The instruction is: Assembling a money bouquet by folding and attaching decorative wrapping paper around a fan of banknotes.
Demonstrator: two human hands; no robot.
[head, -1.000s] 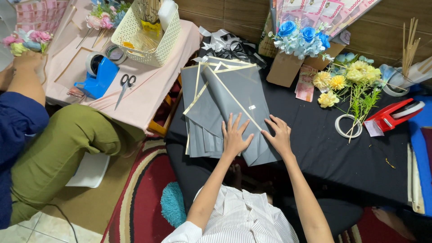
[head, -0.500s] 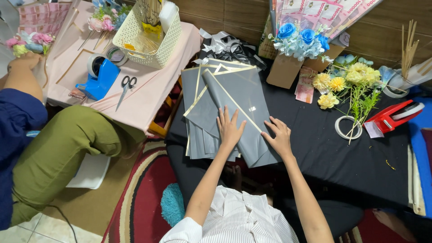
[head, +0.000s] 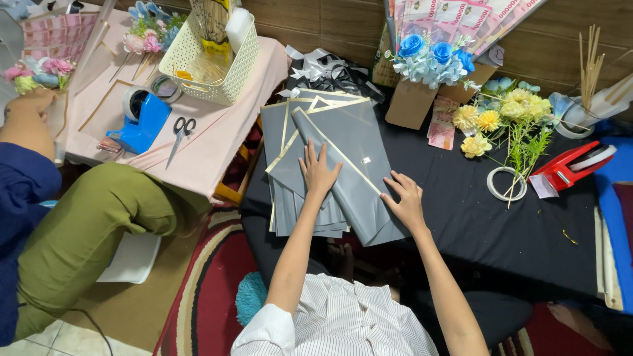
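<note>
A stack of grey wrapping sheets with cream edges lies folded and fanned on a table covered in black cloth. My left hand rests flat on the stack with fingers spread, pressing the upper sheets. Just to its right, my right hand lies palm down on the lower right part of the top sheet, fingers apart. Neither hand grips anything.
Blue paper roses in a cardboard box, yellow flowers, a white tape ring and a red tape dispenser sit to the right. A pink table holds scissors, a blue dispenser and a basket. Another person sits at left.
My left hand has slid up and left across the grey sheets. My right hand has stayed on the top sheet's lower right part.
</note>
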